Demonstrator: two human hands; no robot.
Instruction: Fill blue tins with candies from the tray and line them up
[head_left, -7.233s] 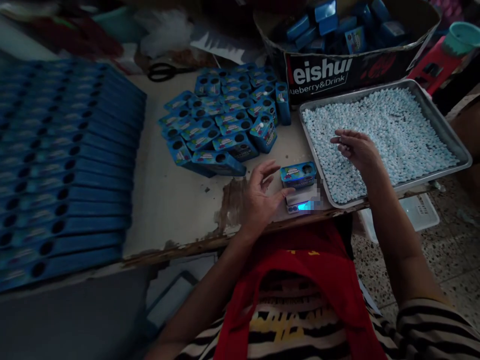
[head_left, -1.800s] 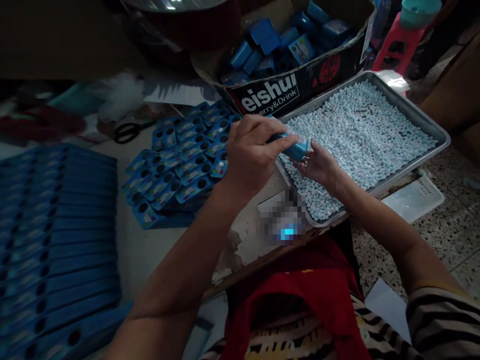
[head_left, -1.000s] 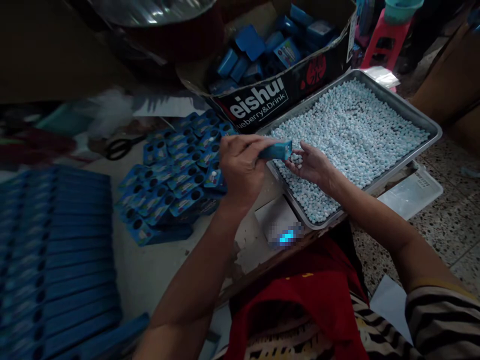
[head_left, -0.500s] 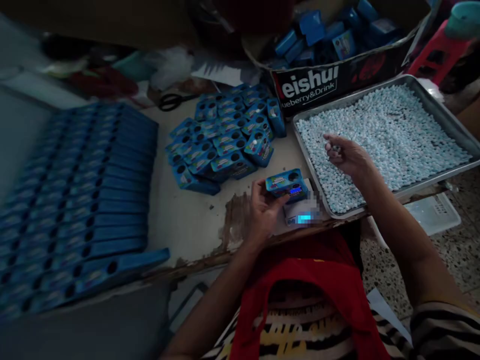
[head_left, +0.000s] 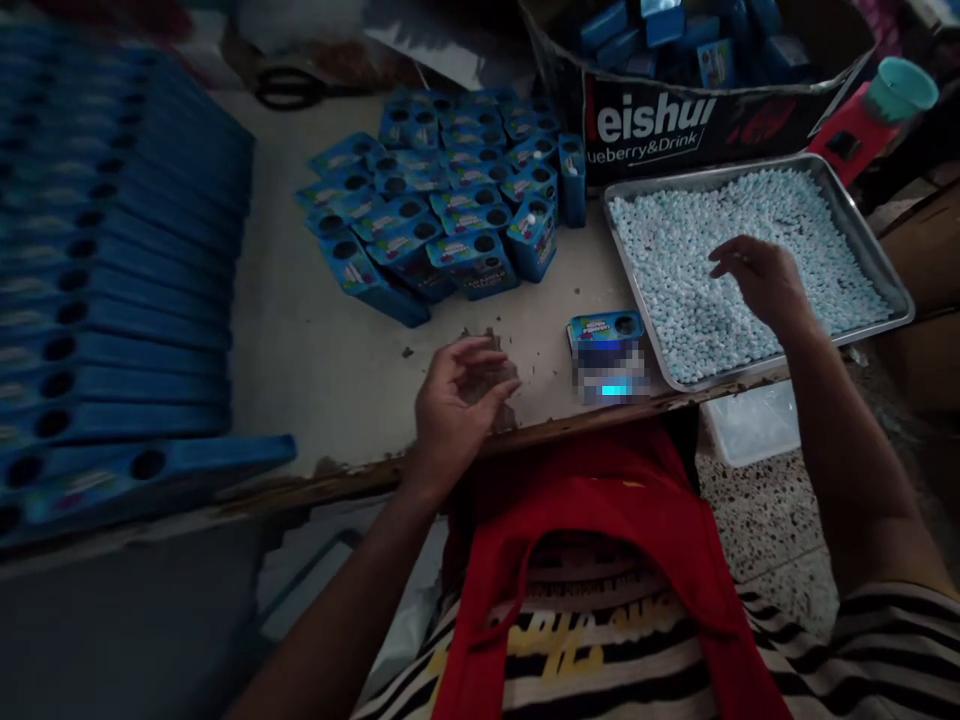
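Note:
My left hand [head_left: 461, 405] hovers over the worn front edge of the table, its fingers apart and nothing between them. To its right, a blue candy box [head_left: 589, 328] with a dark round hole on top rests on a small digital scale [head_left: 615, 390] with a lit display, partly blurred out. Over a metal tray [head_left: 641, 325] of pale blue and white candies [head_left: 690, 290] is my right hand [head_left: 765, 285]. Its fingers are bent and drawn together; whatever they may hold is hidden.
Several similar blue boxes [head_left: 472, 262] stand grouped mid-table. Long rows of them [head_left: 150, 350] fill the left side. A black carton [head_left: 652, 125] with more blue boxes stands behind the tray. Scissors [head_left: 289, 88] lie at the back; a teal cup [head_left: 904, 85] sits far right.
My left hand has let go of the blue candy box on the scale and moved left, opening. My right hand, which had candies at its fingertips, has moved right over the tray. The view has shifted.

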